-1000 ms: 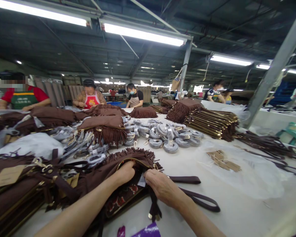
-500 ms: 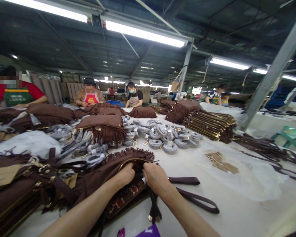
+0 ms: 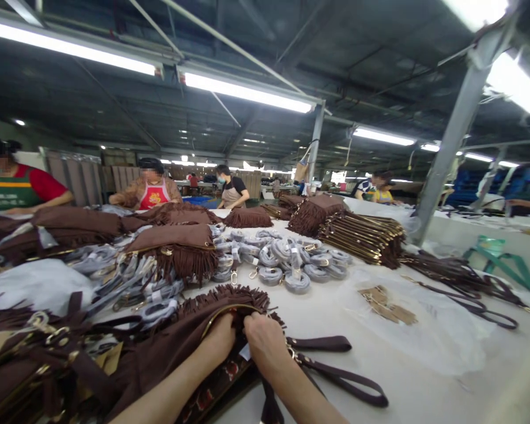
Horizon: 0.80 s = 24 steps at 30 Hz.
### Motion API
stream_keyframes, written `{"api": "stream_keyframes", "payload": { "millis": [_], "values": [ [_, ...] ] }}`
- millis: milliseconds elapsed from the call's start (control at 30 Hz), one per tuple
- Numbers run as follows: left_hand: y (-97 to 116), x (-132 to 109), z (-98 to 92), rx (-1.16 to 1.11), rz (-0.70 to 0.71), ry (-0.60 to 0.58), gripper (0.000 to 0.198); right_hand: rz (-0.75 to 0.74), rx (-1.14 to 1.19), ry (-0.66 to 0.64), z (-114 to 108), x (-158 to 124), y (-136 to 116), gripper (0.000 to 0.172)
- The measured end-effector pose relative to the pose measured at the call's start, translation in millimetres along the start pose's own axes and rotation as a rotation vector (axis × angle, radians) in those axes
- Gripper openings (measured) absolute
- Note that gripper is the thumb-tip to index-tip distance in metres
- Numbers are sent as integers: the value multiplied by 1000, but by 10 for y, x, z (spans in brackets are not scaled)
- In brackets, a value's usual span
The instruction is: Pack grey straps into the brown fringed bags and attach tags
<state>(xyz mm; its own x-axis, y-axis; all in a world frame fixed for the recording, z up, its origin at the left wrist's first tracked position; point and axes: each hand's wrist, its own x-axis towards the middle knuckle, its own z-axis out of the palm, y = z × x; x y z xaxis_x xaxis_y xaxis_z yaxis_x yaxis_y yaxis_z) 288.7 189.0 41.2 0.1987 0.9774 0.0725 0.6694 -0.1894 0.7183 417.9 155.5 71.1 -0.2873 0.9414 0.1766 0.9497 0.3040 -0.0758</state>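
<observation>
A dark brown fringed bag (image 3: 159, 353) lies before me, its gold-zippered mouth spread apart. My left hand (image 3: 222, 338) reaches into the mouth, and its fingers are hidden inside. On the opening's right edge my right hand (image 3: 265, 338) is closed, its fingers curled over the rim. A small white label (image 3: 245, 352) shows between the hands. Below them, a dark patterned panel (image 3: 216, 383) with reddish shapes is visible. Brown wrist straps (image 3: 348, 377) with gold hardware stick out beyond my right hand.
Grey wrapped strap coils (image 3: 287, 253) and a fringed bag (image 3: 172, 238) lie ahead. Stacked bags (image 3: 362, 235) stand farther right, near loose brown straps (image 3: 459, 280). Paper tags (image 3: 386, 303) rest on clear plastic (image 3: 446, 341). Several people work across the table.
The view has turned slightly right and tilted up, so the table things sit lower and mostly farther left. Both hands stay at the bag's mouth, the left one deeper in the opening.
</observation>
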Motion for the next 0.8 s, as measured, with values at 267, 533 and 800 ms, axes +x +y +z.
{"api": "stream_keyframes", "payload": {
  "millis": [267, 533, 800],
  "values": [
    [236, -219, -266, 102, 173, 1, 25, -122, 343, 195, 57, -6, 183, 18],
    [488, -225, -525, -271, -161, -315, 6, -328, 1009, 303, 253, -8, 333, 22],
    [536, 658, -923, 459, 157, -118, 34, -278, 1124, 241, 478, 116, 426, 16]
  ]
}}
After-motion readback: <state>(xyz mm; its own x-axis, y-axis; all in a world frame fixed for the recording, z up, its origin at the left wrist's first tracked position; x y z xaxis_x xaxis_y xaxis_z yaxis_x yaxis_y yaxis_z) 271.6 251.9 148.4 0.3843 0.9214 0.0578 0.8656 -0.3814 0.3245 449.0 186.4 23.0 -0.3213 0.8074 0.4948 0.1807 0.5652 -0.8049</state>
